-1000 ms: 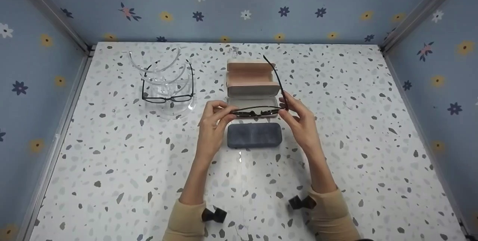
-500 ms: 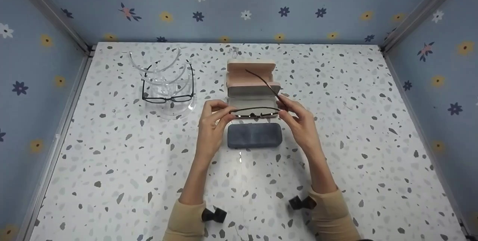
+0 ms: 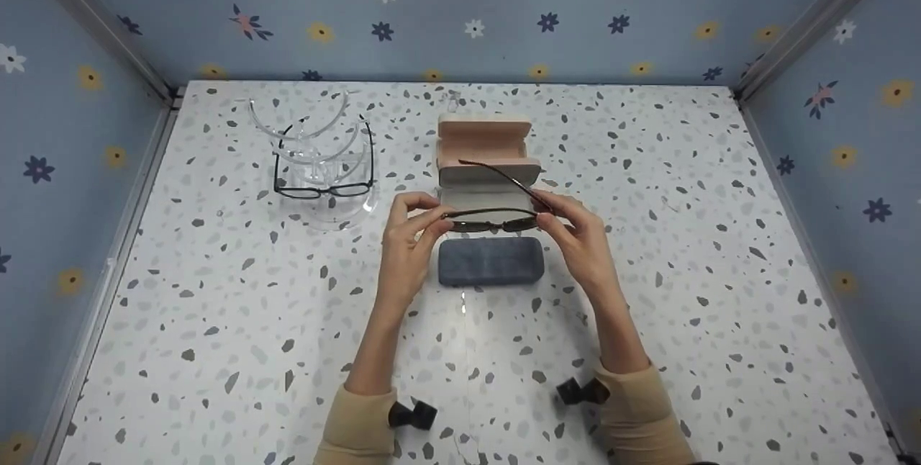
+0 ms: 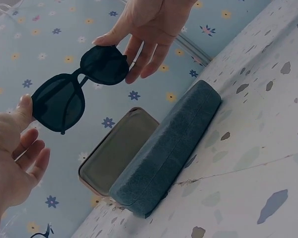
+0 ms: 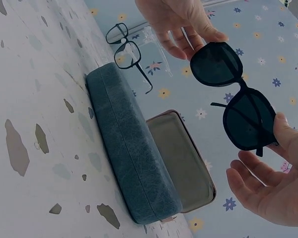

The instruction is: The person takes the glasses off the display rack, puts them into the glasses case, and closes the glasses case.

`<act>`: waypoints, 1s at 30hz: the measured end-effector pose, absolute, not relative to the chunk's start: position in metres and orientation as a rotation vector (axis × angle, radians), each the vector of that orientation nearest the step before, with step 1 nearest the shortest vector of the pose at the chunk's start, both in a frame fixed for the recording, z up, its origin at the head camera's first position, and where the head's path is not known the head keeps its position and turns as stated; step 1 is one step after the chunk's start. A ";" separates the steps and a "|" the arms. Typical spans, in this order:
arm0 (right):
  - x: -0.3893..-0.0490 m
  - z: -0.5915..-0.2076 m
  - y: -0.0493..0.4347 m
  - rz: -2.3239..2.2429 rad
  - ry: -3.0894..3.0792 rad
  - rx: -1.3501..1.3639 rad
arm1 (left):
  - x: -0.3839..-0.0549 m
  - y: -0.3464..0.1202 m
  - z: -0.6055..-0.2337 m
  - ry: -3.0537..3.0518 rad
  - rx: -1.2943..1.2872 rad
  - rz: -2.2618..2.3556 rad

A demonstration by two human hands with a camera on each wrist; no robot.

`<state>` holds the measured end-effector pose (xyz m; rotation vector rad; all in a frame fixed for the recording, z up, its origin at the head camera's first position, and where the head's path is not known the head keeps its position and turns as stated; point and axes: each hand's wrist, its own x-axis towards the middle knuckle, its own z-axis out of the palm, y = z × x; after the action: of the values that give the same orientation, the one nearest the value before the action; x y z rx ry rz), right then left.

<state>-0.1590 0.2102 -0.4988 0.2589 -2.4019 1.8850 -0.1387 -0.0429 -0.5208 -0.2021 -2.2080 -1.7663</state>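
Observation:
Both hands hold a pair of dark sunglasses (image 3: 496,225) above the cases. My left hand (image 3: 410,249) pinches one end of the frame between thumb and fingers; my right hand (image 3: 579,238) pinches the other end. In the head view one temple lies folded along the frame, while the other slants inward from the right hand. The dark lenses (image 4: 59,101) show in the left wrist view. Below the sunglasses sits a blue glasses case (image 3: 491,261). A grey-lined open case part (image 3: 486,199) stands just behind it; how the two connect is hidden.
Further back is an open peach-lined glasses case (image 3: 482,147). At the left, black-framed eyeglasses (image 3: 324,191) rest on a clear display stand (image 3: 309,155). Flower-patterned walls (image 3: 460,11) enclose the speckled table (image 3: 252,321) at the back and sides.
The right-hand temple of the sunglasses has swung inward to the left, from pointing away to slanting across the frame. The frame has tilted, showing more lens. Both hands stay nearly in place.

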 end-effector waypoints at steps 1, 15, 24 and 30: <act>-0.159 -0.499 0.210 1.884 -2.402 0.258 | -0.138 -0.043 -0.521 -2.206 -0.202 -1.769; -0.159 -0.500 0.210 1.889 -2.393 0.265 | -0.139 -0.044 -0.522 -2.169 -0.192 -1.786; -0.160 -0.501 0.211 1.897 -2.377 0.295 | -0.139 -0.043 -0.524 -2.155 -0.171 -1.801; -0.159 -0.501 0.210 1.894 -2.378 0.288 | -0.139 -0.043 -0.524 -2.167 -0.133 -1.814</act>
<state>-0.1594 0.2099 -0.5008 0.2884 -2.3780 1.8938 -0.1390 -0.0428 -0.5241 -0.1331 -2.1668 -1.8137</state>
